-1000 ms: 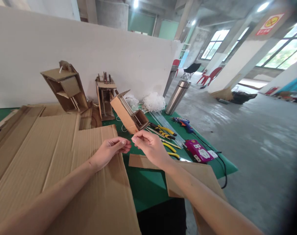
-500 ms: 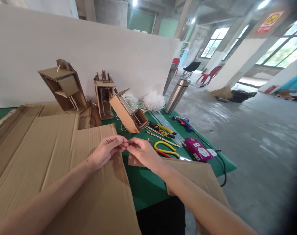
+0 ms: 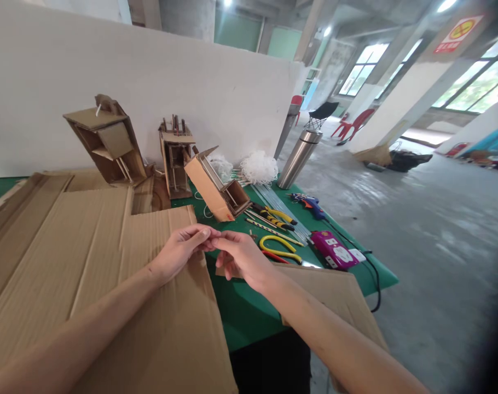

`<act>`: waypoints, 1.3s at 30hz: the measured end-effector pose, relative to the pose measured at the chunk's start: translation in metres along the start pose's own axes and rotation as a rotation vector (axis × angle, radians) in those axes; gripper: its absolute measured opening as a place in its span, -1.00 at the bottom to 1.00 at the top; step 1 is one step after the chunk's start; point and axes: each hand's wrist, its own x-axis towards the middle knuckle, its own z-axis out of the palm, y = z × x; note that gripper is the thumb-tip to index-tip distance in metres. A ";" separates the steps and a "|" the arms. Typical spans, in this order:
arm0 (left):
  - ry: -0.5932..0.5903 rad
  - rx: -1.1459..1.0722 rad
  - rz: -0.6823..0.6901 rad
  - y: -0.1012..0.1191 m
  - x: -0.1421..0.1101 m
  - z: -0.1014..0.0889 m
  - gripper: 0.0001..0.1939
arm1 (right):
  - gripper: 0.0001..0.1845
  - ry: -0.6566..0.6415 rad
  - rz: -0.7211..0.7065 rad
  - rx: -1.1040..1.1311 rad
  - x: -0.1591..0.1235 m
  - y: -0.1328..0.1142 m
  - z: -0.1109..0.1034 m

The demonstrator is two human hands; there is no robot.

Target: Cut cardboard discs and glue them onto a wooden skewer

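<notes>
My left hand (image 3: 182,250) and my right hand (image 3: 243,256) meet fingertip to fingertip over the edge of a large cardboard sheet (image 3: 150,323). Both are closed in a pinch, thumb against forefinger. Whatever sits between the fingertips is hidden or too small to make out. Just beyond the hands, a small cardboard box (image 3: 212,191) lies tilted on the green table (image 3: 241,323). To the right of my right hand are yellow-handled pliers (image 3: 279,249), with black-and-yellow pliers (image 3: 276,216) behind them.
Two more cardboard constructions, one larger (image 3: 105,139) and one narrow (image 3: 175,164), stand by the white partition (image 3: 150,71). Toward the right are a steel flask (image 3: 300,158), clear glue sticks (image 3: 284,210), a blue glue gun (image 3: 308,205) and a purple power strip (image 3: 333,250) with a cable.
Both hands stay pinched together at nearly the same spot. My left fingertips reach slightly further right, and the lower fingers of my right hand have shifted a little. The view has tilted slightly.
</notes>
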 end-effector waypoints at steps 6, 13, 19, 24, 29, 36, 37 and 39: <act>-0.020 0.107 0.038 -0.001 -0.001 -0.002 -0.76 | -0.87 0.022 0.023 0.009 0.001 -0.001 0.002; -0.082 0.189 0.079 0.001 -0.003 -0.001 -0.75 | -0.81 0.074 0.058 -0.001 0.008 0.004 0.007; 0.044 0.252 0.118 0.001 -0.002 0.003 -0.73 | -0.77 0.073 -0.017 0.038 0.006 0.005 0.008; 0.181 0.367 0.173 0.001 0.000 0.005 -0.83 | -0.80 0.113 -0.100 0.089 0.002 0.001 0.003; 0.233 0.500 0.160 0.000 -0.004 0.007 -0.86 | -0.80 0.188 -0.138 0.030 0.003 0.002 0.002; 0.247 0.726 0.260 0.002 -0.011 0.013 -0.90 | -0.82 0.232 -0.140 -0.177 0.001 0.005 0.001; 0.244 0.753 0.280 0.002 -0.011 0.013 -0.89 | -0.82 0.239 -0.142 -0.214 0.000 0.005 0.001; 0.245 0.790 0.301 0.001 -0.011 0.014 -0.88 | -0.82 0.251 -0.165 -0.285 0.000 0.005 -0.001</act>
